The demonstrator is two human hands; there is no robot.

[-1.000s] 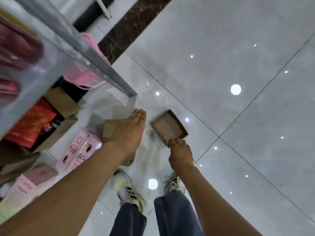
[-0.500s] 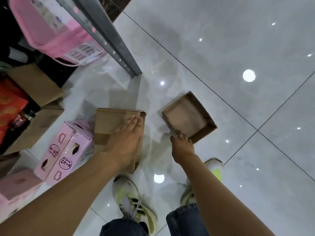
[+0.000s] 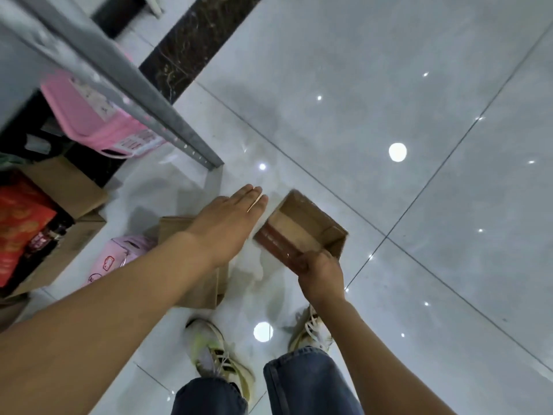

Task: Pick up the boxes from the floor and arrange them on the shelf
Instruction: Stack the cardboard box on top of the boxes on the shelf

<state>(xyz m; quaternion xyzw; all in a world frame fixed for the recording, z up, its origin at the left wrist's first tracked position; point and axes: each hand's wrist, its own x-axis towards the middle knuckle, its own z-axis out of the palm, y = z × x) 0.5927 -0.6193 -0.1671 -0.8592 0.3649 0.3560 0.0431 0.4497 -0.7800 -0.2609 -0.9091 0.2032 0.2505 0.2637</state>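
**Boxes on the floor beside the shelf**

A small open brown cardboard box (image 3: 302,229) is tilted, one corner gripped, its empty inside facing up, above the glossy grey tiled floor (image 3: 389,85). A closed brown cardboard box (image 3: 203,289) lies flat on the floor just left of it, partly hidden. Beside that lies a pink printed carton (image 3: 119,259). The grey metal shelf (image 3: 98,64) rises at upper left.
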